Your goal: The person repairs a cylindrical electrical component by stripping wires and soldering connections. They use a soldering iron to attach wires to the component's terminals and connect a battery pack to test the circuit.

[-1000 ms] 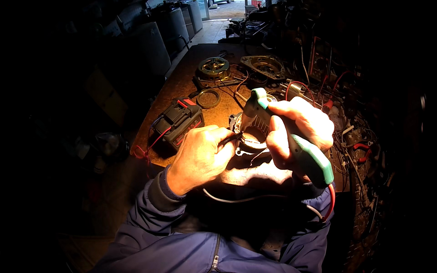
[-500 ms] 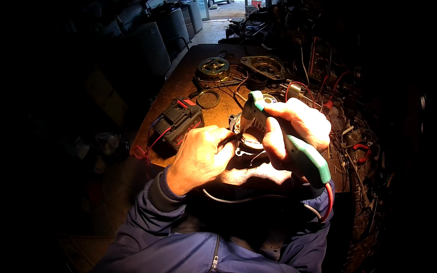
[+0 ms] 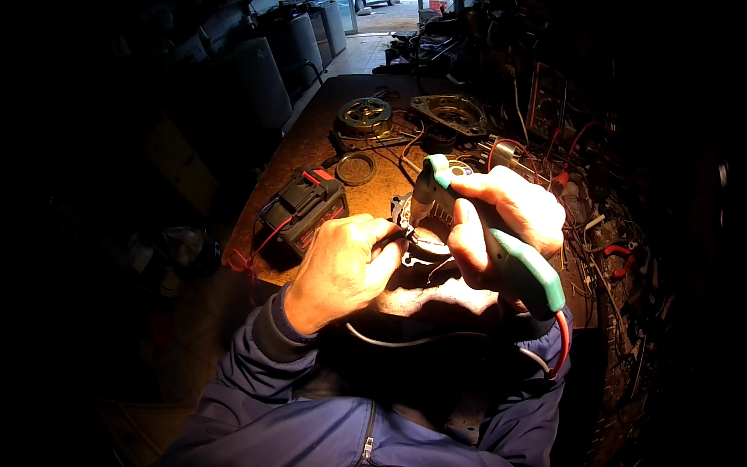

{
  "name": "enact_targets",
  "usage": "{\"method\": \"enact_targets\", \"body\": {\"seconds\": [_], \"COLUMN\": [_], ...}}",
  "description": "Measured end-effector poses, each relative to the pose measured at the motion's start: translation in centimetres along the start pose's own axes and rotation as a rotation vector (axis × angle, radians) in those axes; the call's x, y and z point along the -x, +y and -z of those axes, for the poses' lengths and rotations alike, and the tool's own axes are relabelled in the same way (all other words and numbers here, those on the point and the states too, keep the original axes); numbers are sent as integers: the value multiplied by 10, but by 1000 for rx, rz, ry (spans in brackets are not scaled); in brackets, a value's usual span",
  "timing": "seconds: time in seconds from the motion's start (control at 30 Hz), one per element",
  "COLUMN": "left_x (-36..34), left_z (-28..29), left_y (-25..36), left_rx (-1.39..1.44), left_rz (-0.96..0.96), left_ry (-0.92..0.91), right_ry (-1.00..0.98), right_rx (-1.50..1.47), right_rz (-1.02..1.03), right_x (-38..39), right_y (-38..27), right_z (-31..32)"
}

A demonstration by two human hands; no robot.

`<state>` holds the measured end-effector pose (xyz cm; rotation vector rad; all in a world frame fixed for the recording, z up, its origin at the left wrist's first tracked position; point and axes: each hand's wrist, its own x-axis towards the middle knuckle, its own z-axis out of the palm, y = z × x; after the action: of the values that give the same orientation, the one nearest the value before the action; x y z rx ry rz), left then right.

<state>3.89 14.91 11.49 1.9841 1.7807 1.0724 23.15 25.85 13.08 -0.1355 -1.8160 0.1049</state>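
A green-and-black corded hand tool (image 3: 525,272) is gripped in my right hand (image 3: 510,210), fingers wrapped round its body. It looks like a small heat gun; its metal nozzle (image 3: 421,211) points down at the round motor stator (image 3: 428,255), which stands near the table's front edge. My left hand (image 3: 334,265) is closed in a pinch on a dark wire or sleeve (image 3: 398,237) at the stator's left side. The exact tip of that piece is partly hidden by my fingers. Red and white cable (image 3: 560,346) runs from the tool's lower end.
Left of the stator lies a black-and-red battery pack (image 3: 305,204) with a red wire. Behind it are a metal ring (image 3: 355,183), a round slotted cover (image 3: 366,115) and a flanged housing (image 3: 429,107). Tangled wires, a multimeter (image 3: 548,105) and red-handled pliers (image 3: 621,268) crowd the right.
Both hands and the tool hold almost the same place. The dark piece at my left fingertips has shifted very slightly near the nozzle.
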Motion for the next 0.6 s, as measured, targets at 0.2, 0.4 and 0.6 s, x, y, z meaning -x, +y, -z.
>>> {"method": "enact_targets", "body": {"seconds": [0.2, 0.4, 0.6], "left_x": [0, -1, 1], "left_z": [1, -1, -2], "left_y": [1, 1, -3], "left_rx": [-16, 5, 6], "left_rz": [10, -10, -58], "left_ry": [-8, 6, 48], "right_ry": [20, 54, 175], "right_rx": [-3, 22, 128], "right_rz": [31, 51, 186], "right_x": [-1, 1, 5], "right_y": [1, 1, -5], "right_z": [-1, 4, 6]}}
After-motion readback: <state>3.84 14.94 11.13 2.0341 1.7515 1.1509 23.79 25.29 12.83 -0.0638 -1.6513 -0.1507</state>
